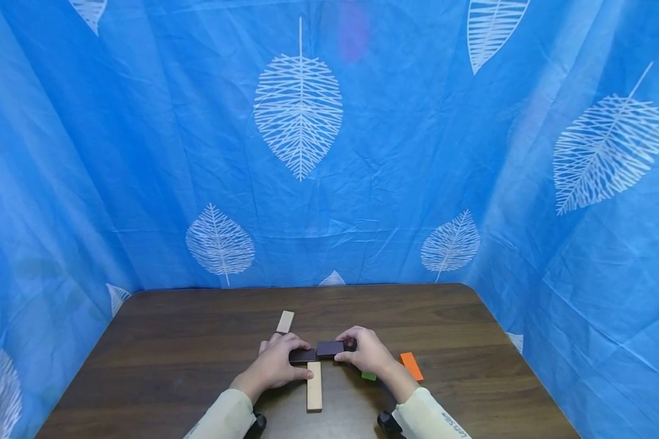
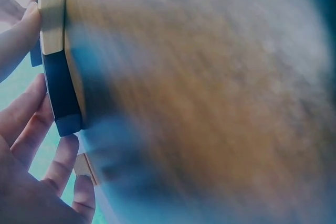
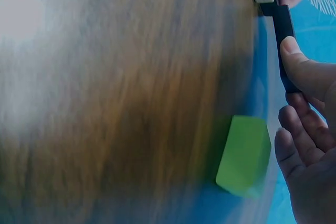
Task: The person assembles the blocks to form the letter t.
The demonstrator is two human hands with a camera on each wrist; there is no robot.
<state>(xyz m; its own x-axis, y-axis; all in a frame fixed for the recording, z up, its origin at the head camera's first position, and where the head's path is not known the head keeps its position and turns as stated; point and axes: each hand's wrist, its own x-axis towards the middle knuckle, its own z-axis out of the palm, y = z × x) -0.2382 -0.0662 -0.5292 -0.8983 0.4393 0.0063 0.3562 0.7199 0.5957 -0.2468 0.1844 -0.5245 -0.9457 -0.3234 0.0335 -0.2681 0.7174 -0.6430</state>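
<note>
Two dark brown blocks lie nearly end to end on the table. My left hand (image 1: pixel 274 363) holds the left dark block (image 1: pixel 303 355), its fingers bent along the far side and outer end. The left thumb touches a pale wooden block (image 1: pixel 314 393), which runs from the dark block towards me. With thumb and fingers, my right hand (image 1: pixel 367 352) pinches the right dark block (image 1: pixel 328 349) near its outer end. In the right wrist view, the thumb (image 3: pixel 294 59) presses on that block's side.
Beyond the left hand lies another pale wooden block (image 1: pixel 285 321). A green block (image 1: pixel 368 376), partly hidden, sits under the right wrist, and an orange block (image 1: pixel 411 366) lies to its right. A blue leaf-patterned curtain (image 1: pixel 362 244) stands behind the brown table (image 1: pixel 198 341).
</note>
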